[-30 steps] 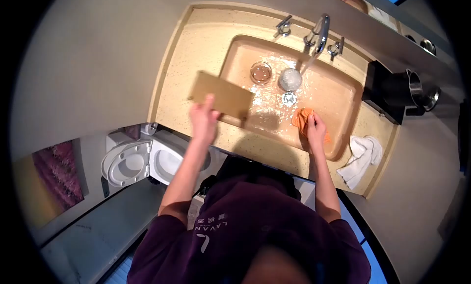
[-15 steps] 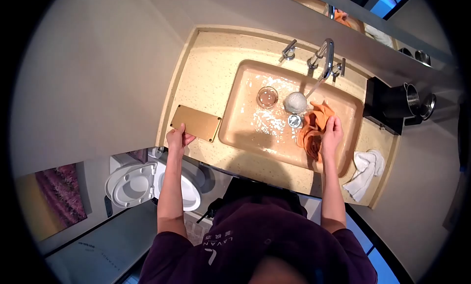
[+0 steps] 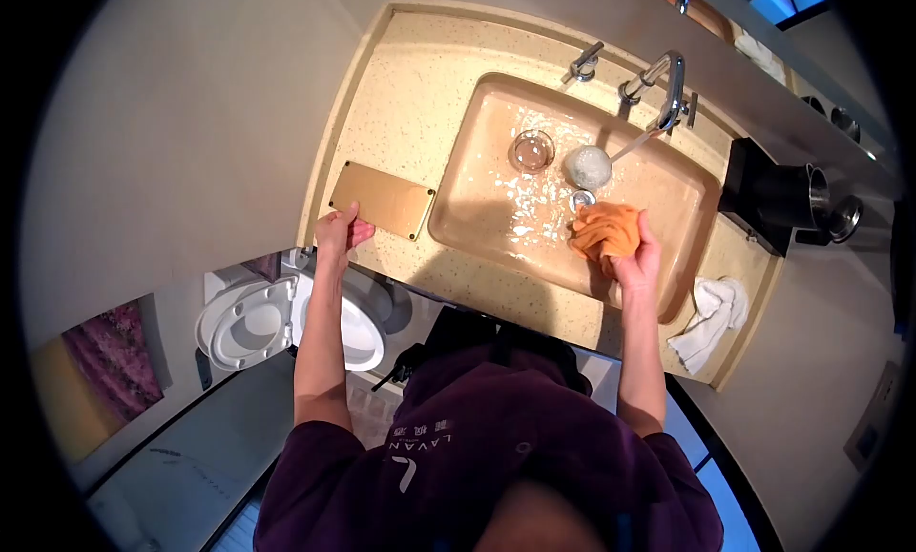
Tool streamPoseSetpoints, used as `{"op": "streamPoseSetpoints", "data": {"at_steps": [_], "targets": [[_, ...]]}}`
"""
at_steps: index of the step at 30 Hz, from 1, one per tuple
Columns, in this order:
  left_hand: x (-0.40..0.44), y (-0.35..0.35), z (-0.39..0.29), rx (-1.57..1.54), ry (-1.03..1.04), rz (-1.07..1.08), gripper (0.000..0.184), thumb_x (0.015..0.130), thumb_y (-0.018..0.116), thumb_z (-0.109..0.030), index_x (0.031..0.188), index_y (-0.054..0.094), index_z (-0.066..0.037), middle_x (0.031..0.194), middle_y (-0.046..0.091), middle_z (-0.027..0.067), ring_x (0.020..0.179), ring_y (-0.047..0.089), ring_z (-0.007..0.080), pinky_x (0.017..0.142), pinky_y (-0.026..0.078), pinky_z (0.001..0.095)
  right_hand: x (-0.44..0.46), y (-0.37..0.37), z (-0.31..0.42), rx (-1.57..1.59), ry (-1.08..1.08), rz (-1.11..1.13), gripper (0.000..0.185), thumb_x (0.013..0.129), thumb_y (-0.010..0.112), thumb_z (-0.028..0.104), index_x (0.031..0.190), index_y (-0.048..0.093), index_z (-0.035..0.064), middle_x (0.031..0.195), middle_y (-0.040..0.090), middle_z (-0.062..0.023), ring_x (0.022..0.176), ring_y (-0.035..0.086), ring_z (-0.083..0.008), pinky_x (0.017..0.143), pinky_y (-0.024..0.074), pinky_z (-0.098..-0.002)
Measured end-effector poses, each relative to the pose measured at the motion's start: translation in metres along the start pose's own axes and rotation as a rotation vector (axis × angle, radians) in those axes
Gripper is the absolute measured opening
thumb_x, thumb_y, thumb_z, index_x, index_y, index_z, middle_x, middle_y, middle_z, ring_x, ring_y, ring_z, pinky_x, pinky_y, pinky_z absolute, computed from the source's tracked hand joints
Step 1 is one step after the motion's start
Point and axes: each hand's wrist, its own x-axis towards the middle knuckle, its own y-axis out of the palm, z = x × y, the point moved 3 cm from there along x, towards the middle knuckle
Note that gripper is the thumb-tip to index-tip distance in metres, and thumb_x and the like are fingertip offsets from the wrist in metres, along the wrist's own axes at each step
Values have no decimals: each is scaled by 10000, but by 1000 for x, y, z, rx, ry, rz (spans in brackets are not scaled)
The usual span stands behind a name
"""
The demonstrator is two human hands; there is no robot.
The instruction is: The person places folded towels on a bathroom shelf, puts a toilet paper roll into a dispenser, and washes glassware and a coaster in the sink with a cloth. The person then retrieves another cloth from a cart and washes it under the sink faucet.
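Observation:
In the head view, my left hand (image 3: 341,236) is at the near edge of an upturned gold tray (image 3: 382,200) on the counter. Its thumb overlaps the tray's edge; the fingers are apart from the thumb and lie just outside that edge. My right hand (image 3: 637,264) grips a bunched orange cloth (image 3: 607,230) over the right part of the sink (image 3: 468,208). Left of the cloth, a round silver drain stopper (image 3: 582,202) shows partly. Farther back stand a clear glass dish (image 3: 531,151) and a second, whitish round glass (image 3: 589,167).
Water runs from the chrome faucet (image 3: 671,104) into the sink. A white cloth (image 3: 711,323) lies on the right counter. Behind it are a black stand (image 3: 749,197) and a black kettle (image 3: 797,196). A toilet (image 3: 253,328) stands at lower left, below counter level.
My right hand has gathered the orange cloth from a loose, hanging shape into a compact bunch. My left thumb has slid back toward the tray's edge. The whole view has shifted slightly.

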Motion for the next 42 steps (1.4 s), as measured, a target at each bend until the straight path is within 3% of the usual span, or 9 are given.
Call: {"op": "streamPoseSetpoints", "data": {"at_steps": [9,18,21,24,27,30,32,35,42], "targets": [[40,-12,-5,-338,-48,365,143,1012,584,-135,1007,583,9,766,657,93,570,650,160,567,644,344,7,28,16,-247,-229,154,471,1048,513,140,1500,421,46,1431,560,-146,1293,562,-289,1056,494,-454],[22,8,-22,264,48,33,225,1001,604,-171,997,553,48,762,677,151,571,694,232,502,635,379,22,24,14,-358,-533,-16,293,1034,520,115,1284,570,-30,1163,685,-184,966,702,-281,784,583,-375],[41,-1,-12,455,41,6,333,996,617,-227,1073,521,82,779,681,214,592,697,306,481,590,427,38,37,-3,-726,-696,-95,430,909,728,74,1296,580,-42,1147,684,-125,972,664,-169,862,545,-285],[31,3,-20,970,270,-194,399,966,645,-264,1163,496,49,874,702,229,780,723,366,638,578,469,52,52,-25,-1612,-837,-106,580,818,785,90,1340,556,-22,1248,623,-181,1158,611,-305,986,495,-358],[-38,48,-57,1195,655,-360,413,931,671,-282,1199,502,-17,980,716,212,932,708,389,750,543,485,78,41,-48,-1993,-1183,-40,351,780,658,-23,1128,604,-30,1134,626,-244,1082,597,-425,921,511,-445],[-63,100,-53,700,850,-114,230,933,639,-210,1074,590,-35,772,614,72,668,590,213,653,503,344,76,53,-50,-2342,-877,-119,397,777,556,-40,1167,624,-8,1147,650,-216,1072,611,-397,848,529,-455],[-64,145,-14,336,765,283,126,918,654,-65,1040,628,-79,736,554,-26,643,503,61,551,422,217,77,46,-47,-2348,-912,-144,353,773,542,-47,1113,625,4,1072,664,-201,968,637,-404,819,523,-484],[-95,222,22,177,2,704,120,961,657,-115,1065,621,-69,736,591,13,576,538,96,453,438,270,78,40,-45,-2396,-858,-240,308,772,550,-43,1053,645,40,1022,679,-184,886,667,-402,780,526,-492],[-68,351,100,-294,-192,703,333,993,655,-253,1241,519,-77,1014,593,47,853,612,133,753,540,290,73,20,-27,-2006,-1035,-165,194,857,611,2,1023,682,75,900,690,-160,777,659,-372,705,523,-462]]}}
